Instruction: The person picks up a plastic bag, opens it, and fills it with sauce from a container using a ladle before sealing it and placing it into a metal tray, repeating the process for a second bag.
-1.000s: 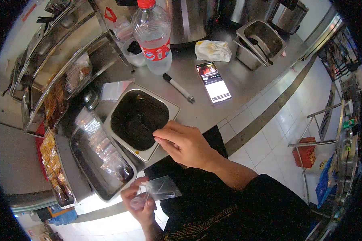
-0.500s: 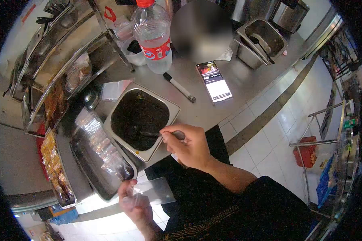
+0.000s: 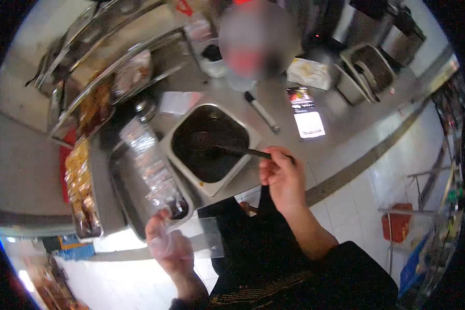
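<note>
My right hand (image 3: 283, 178) has changed most: a second ago it lay at the near rim of the square sauce pan (image 3: 210, 147) with its fingers only pinching there; now it is closed round the dark handle of a ladle (image 3: 232, 150), lifted just beside the pan's near right corner, with the bowl end reaching back over the dark sauce. I judge a scoop is being drawn. My left hand (image 3: 166, 243) has barely moved. It is low and near my body, below the long tray (image 3: 120, 196), fingers gripping the mouth of one clear plastic bag (image 3: 204, 243), which juts out flat toward my right. The bag looks empty, so the filling seems not yet begun. My head has also swung, and everything on the desk (image 3: 341, 132) has slid across my view.

Counting, largest first: one desk; one long tray beyond my left hand, holding a row of filled clear bags (image 3: 152, 173) too overlapped to count; one square sauce pan between my hands and the far side; two steel containers (image 3: 367, 72) far beyond my right hand, nested close together; one phone (image 3: 306, 111) and one marker pen (image 3: 262, 111) beyond the pan; one ladle; one empty bag.
</note>
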A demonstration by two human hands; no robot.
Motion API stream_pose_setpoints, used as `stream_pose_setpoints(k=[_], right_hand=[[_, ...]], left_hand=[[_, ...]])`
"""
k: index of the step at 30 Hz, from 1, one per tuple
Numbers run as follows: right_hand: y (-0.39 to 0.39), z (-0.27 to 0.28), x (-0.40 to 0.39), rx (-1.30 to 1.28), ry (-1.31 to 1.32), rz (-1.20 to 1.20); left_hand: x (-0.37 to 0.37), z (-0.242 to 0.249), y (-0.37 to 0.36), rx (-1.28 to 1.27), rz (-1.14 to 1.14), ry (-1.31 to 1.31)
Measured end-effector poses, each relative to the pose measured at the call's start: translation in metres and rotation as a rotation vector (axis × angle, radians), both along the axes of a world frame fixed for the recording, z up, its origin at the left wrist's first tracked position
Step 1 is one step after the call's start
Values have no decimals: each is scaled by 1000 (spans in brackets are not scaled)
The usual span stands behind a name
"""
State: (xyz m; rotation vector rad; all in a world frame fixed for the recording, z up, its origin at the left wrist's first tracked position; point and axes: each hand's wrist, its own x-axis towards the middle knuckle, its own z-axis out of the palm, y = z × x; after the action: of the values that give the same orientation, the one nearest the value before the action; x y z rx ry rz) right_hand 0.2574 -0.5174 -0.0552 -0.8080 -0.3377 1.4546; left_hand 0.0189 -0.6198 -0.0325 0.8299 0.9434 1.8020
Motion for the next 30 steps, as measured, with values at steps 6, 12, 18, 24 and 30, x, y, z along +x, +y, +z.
stream_pose_setpoints(k=[6,12,18,24,30], right_hand=[[-6,-6,5,65,-79,-27],[-9,-4,7,107,-189,-53],[-10,-6,8,128,-274,-135],[-10,-10,10,140,-253,-158],[-10,-13,11,173,-242,-161]], left_hand=[[9,29,17,47,248,197],[14,41,31,88,446,418],[17,46,41,169,386,397],[17,44,42,172,313,372],[14,44,44,249,268,396]])
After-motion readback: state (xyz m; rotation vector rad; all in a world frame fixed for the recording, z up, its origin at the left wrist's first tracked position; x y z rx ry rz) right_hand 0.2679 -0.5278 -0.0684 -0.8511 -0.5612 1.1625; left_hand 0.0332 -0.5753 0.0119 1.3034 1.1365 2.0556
